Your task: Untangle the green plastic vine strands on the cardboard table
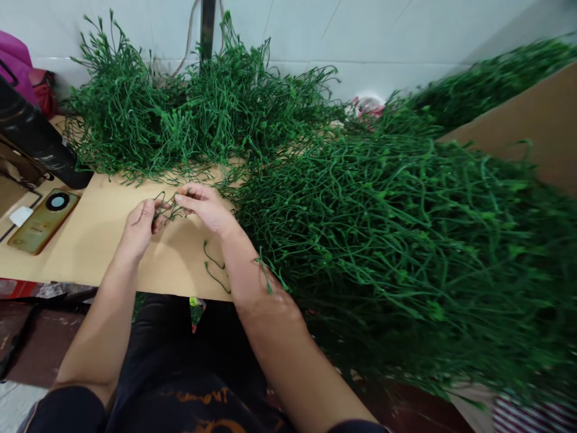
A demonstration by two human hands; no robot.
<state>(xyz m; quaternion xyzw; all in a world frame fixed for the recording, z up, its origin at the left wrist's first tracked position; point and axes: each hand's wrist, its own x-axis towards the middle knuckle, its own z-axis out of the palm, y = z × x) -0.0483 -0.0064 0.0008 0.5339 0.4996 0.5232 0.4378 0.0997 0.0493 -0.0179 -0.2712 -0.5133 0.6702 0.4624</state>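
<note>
Pinching thin green stems (174, 213) above the tan board (106, 225), the left hand (142, 220) is holding them in the head view while the right hand (205, 205) is pinching them alongside; light fingertip pressure is probably serving best, avoiding tangles.

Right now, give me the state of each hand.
Left hand: closed, holding a few thin green stems.
Right hand: thumb and fingertips pinched closed on the same stems.

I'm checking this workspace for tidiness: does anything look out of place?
Slightly: two loose green stems lie on the tan board, apart from the big green pile, and a stray sprig overlaps the right forearm.
</note>
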